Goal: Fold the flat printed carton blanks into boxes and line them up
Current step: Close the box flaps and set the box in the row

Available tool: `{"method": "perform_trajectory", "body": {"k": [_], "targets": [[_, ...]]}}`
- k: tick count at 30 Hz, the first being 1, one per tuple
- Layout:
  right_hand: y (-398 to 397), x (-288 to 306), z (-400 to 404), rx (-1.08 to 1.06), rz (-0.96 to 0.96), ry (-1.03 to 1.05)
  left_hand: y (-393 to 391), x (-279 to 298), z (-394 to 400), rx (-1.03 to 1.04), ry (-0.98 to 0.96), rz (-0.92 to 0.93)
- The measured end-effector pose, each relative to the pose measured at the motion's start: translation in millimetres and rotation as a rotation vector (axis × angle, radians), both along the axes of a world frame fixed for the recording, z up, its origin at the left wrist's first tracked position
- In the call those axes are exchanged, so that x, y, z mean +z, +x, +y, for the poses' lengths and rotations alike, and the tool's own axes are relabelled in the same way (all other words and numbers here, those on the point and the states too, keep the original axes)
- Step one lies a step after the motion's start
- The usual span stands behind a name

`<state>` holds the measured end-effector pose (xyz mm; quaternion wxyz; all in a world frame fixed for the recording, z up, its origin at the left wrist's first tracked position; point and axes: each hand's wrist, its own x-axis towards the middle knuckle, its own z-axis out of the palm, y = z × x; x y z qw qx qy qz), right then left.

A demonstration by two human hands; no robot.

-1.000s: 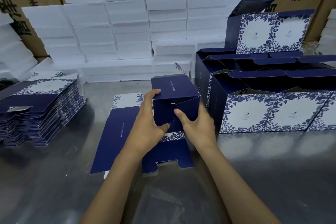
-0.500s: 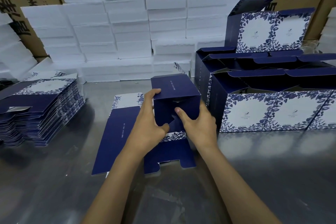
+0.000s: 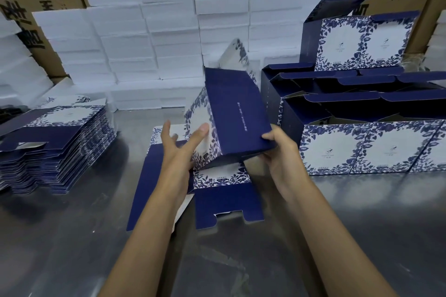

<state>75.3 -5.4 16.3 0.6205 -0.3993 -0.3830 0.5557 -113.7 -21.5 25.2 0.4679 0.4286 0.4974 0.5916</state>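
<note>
Step in hand: the person is tipping a folded box [image 3: 231, 116] over above the worktop [image 3: 72, 236], apparently to set it upright and add it to the row.
Right hand [image 3: 277, 149]: it is gripping the box's near lower corner, thumb on the navy panel and fingers curled under the edge.
Left hand [image 3: 179, 149]: it is lying open, fingers spread and straight, fingertips touching the floral face.
Where the box is: it is being held in the air over a flat blank [image 3: 217, 190] lying on the worktop, just left of the finished boxes [image 3: 362, 147].
Which way it points: its long axis is running away from the person and upward, the far end raised and leaning left; the navy panel is facing up and right.
Doing it well: the right hand should be steering while the left palm is steadying the floral face, so the closed base is not springing open.
Supply: a stack of blanks [image 3: 55, 147] is waiting at the left.
</note>
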Motion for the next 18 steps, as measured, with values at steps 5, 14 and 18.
{"method": "perform_trajectory", "body": {"k": [5,14,18], "targets": [[0.6,-4.8,-2.1,-0.066,-0.254,0.067,-8.6,-1.3,4.7,-0.179,0.042,0.057],[-8.8,15.3,-23.6,-0.123,-0.452,0.025,-1.1,23.3,-8.8,-0.115,-0.083,0.146],[4.1,20.6,-38.8,0.118,-0.382,-0.007,8.9,38.2,-20.1,-0.204,-0.182,0.303]]}}
